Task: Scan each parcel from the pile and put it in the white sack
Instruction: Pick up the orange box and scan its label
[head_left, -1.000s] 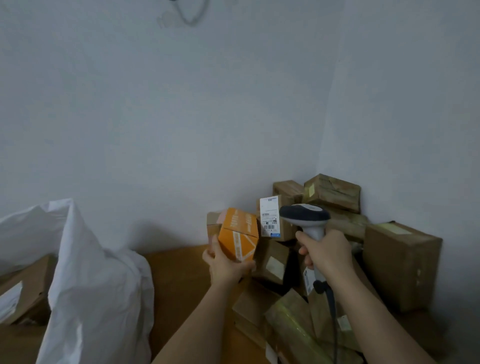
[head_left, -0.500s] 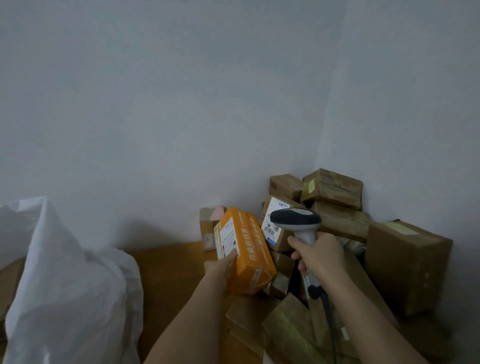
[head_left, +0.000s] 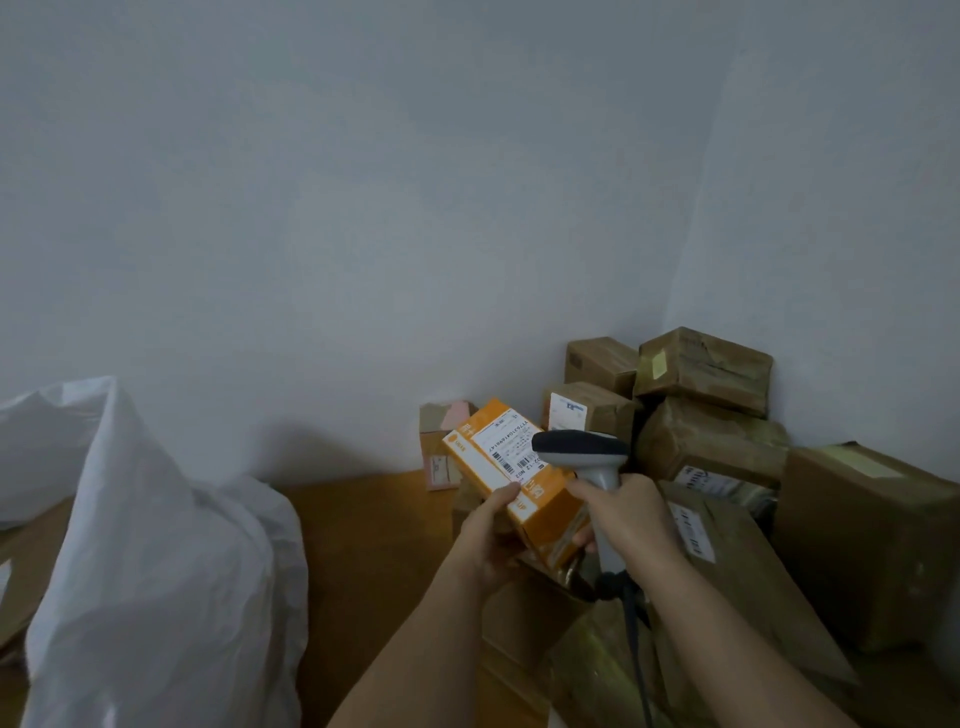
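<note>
My left hand (head_left: 488, 535) grips an orange parcel (head_left: 511, 473) from below, thumb on its top face, the white shipping label with barcode turned up. My right hand (head_left: 631, 525) holds the grey handheld scanner (head_left: 582, 451) by its handle, its dark head right over the label's right end. The scanner's cable hangs down along my right forearm. The white sack (head_left: 156, 571) stands open at the left. A pile of brown cardboard parcels (head_left: 711, 436) fills the corner at the right.
The floor or tabletop (head_left: 374, 540) between the sack and the pile is brown wood. A small pink-taped box (head_left: 441, 447) stands against the back wall. A large brown box (head_left: 872, 545) sits far right. Flat cardboard lies at the far left behind the sack.
My left hand has turned the orange parcel so that its white label faces up. The scanner head has come over the label.
</note>
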